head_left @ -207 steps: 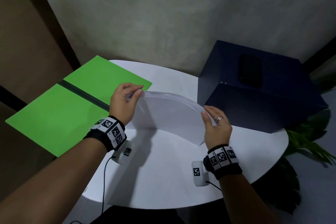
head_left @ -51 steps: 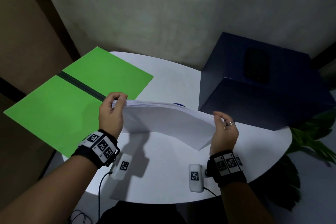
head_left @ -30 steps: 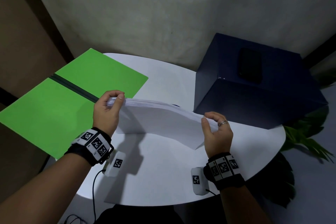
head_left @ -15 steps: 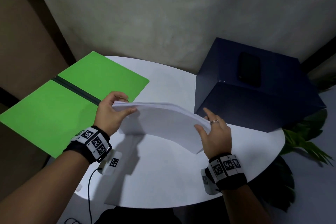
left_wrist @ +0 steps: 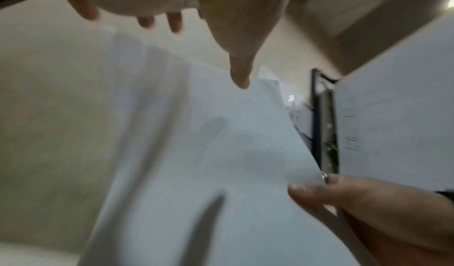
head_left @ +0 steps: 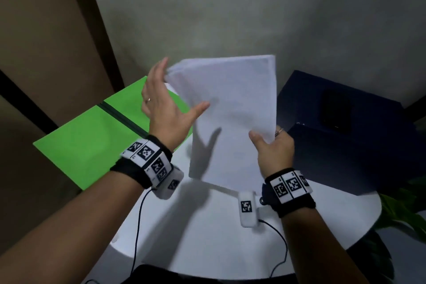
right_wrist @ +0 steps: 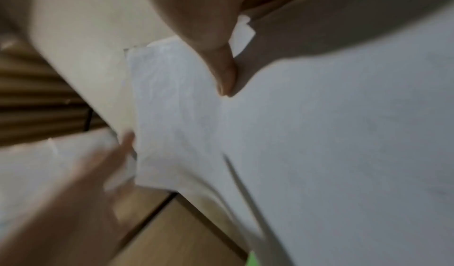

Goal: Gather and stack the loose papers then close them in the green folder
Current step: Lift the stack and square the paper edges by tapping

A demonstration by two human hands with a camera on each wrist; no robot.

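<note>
Now you held the papers point(head_left: 232, 117) upright above the table point(head_left: 207, 237), right of the open folder point(head_left: 92, 140): right hand point(head_left: 274, 152) pinching their lower edge, left hand point(head_left: 164, 108) spread flat against the side. That one-handed pinch could've let sheets fan and slip.

Likely an office corner: round white table point(head_left: 207, 233), open green folder point(head_left: 92, 140), paper stack point(head_left: 232, 104), potted plant point(head_left: 401, 212)
</note>
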